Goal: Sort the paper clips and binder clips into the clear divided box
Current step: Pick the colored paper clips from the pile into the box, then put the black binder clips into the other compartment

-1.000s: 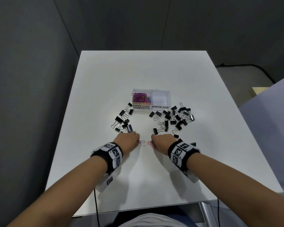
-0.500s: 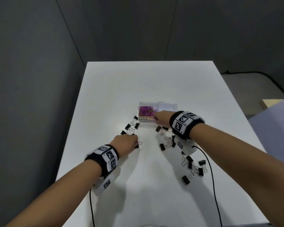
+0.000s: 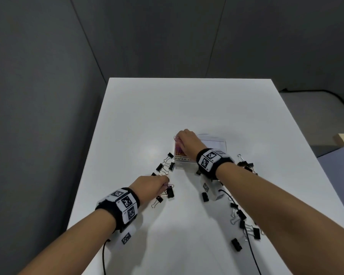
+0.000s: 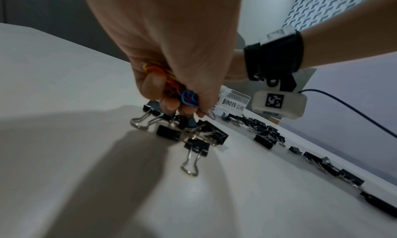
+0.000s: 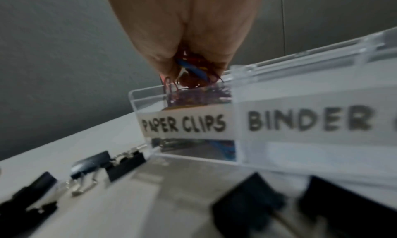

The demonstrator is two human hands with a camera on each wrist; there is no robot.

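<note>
The right hand (image 3: 188,140) is closed on a bunch of coloured paper clips (image 5: 193,71), its fingertips right over the left compartment of the clear box (image 3: 216,143), the one labelled PAPER CLIPS (image 5: 183,122). In the right wrist view some wire ends already dip below the rim, onto the pile of paper clips lying inside. The compartment to its right, labelled BINDER CLIPS, looks empty as far as the views show.

The left hand (image 3: 150,184) is nearer, to the left of the box and low over the white table (image 3: 187,108). It grips its own bundle of paper clips (image 4: 171,87) against the palm, orange, yellow and blue wire showing between the curled fingers, while its fingertips reach down among a small heap of black binder clips (image 4: 193,136). Whether they are pinching another paper clip there I cannot tell.

More binder clips lie scattered left of the box (image 3: 166,165) and in a long run on the right side of the table (image 3: 242,219), under and beside the right forearm.

The step in hand seems to be the paper clip drop. Next the right hand needs only to let go over that compartment, keeping clear of the divider so nothing spills across. The left bundle should follow into the same side. The binder clips appear not yet sorted; they are bulky and springy, so gathering a few at a time would suit.
</note>
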